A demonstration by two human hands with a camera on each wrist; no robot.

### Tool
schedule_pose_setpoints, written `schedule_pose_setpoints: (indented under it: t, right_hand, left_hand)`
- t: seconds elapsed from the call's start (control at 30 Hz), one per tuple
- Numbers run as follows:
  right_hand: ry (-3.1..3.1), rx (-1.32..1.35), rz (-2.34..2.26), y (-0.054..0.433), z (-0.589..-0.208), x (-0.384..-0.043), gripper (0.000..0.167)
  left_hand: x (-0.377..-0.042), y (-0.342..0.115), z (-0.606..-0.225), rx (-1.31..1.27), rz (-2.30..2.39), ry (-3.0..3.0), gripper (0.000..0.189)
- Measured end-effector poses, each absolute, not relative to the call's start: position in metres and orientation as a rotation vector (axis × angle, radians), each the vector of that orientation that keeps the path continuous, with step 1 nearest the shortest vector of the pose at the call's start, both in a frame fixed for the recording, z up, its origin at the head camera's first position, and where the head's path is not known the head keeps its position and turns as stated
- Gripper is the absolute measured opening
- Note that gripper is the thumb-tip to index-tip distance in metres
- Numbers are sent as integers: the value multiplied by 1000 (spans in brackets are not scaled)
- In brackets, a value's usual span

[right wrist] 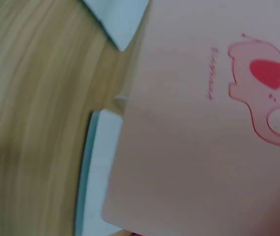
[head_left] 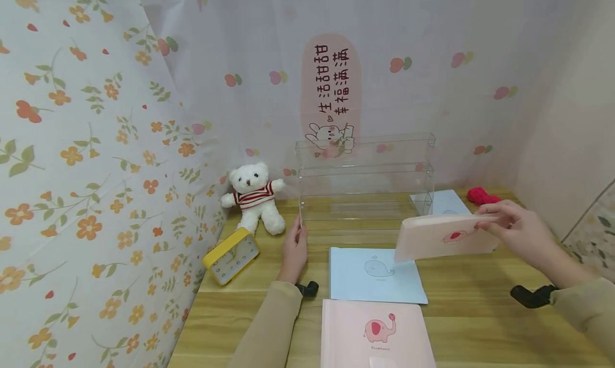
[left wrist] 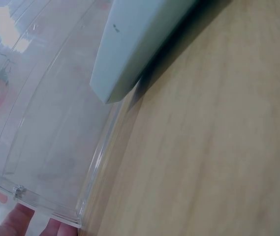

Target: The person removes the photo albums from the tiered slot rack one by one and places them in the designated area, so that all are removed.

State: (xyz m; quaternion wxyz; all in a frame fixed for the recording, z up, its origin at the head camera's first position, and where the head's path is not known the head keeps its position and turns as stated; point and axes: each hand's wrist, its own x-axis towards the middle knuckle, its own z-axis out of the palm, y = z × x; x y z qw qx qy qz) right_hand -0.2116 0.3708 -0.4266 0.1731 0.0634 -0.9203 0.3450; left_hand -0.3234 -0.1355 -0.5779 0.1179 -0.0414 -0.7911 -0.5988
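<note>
A pink elephant-print notebook (head_left: 442, 243) is tilted up above the table, its right end pinched by my right hand (head_left: 528, 234). Its cover (right wrist: 179, 147) fills much of the right wrist view. At the left side of a clear tiered display rack (head_left: 366, 170) is my left hand (head_left: 294, 250). The left wrist view shows fingers (left wrist: 19, 219) gripping the end edge of the clear plastic (left wrist: 56, 123). A light blue whale-print notebook (head_left: 348, 280) lies in front of the rack. Nearer me lies another pink elephant notebook (head_left: 343, 336), cut off by the frame's bottom.
Left of the rack, a white teddy bear (head_left: 254, 197) in a striped sweater sits behind a yellow clock (head_left: 233, 256). Another light blue notebook (head_left: 449, 201) lies by the rack's right end, near a red object (head_left: 482, 196). Printed cloth (head_left: 259, 53) hangs behind the wooden table (head_left: 466, 314).
</note>
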Motion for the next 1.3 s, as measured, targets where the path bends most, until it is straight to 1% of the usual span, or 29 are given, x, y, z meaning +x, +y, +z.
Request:
schedule_pose_setpoints:
  t: [0.2,0.4,0.6,0.77,1.03,1.3]
  right_hand:
    - [-2727,226,979,399,-444,-204,21]
    - [-2831,210,1015,422,-457,-200,22]
    - [-2917,195,996,438,-462,-199,22]
    - [-2985,228,976,447,-459,-203,29]
    - [-3053,314,980,455,-460,-211,34]
    - [-3043,314,1192,464,-474,-215,30]
  left_hand:
    - [-324,-136,-578,-116,-1754,-2304,51]
    - [-324,-135,-579,-115,-1750,-2303,52]
    - [-322,-135,-580,-97,-1746,-2328,52]
    - [-324,-134,-581,-100,-1746,-2313,52]
    - [-323,-135,-578,-85,-1740,-2326,51]
    - [-322,-134,-576,-93,-1743,-2331,52]
